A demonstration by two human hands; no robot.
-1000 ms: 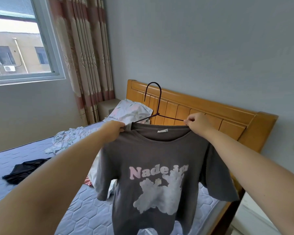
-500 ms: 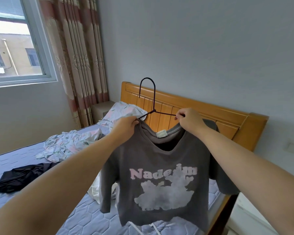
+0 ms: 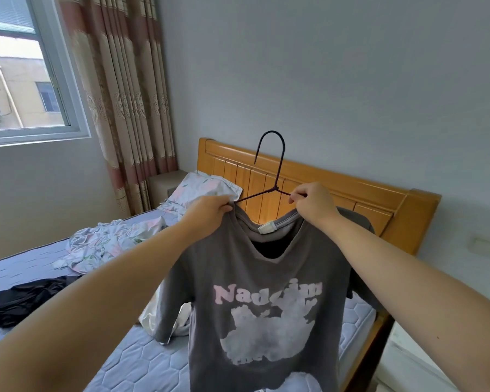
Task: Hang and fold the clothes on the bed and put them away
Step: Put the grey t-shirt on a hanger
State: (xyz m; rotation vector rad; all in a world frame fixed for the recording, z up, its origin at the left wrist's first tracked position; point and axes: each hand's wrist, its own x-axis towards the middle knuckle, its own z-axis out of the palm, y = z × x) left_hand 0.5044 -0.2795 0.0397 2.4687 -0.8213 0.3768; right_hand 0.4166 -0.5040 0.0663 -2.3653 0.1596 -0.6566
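Hands have drawn closer, collar sagging! Left hand (image 3: 210,212) clamps the T-shirt (image 3: 266,306) collar, right hand (image 3: 313,206) pinches the hanger (image 3: 277,165) wire, above the bed (image 3: 125,363). Hanging step: next, work that bare hanger arm under the loose shoulder.

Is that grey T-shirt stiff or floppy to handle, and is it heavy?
Probably floppy: the grey T-shirt sags in folds between the left hand and right hand. Likely light, since both arms hold it out at a stretch. It may slide off the wire hanger, as the neckline droops loosely.
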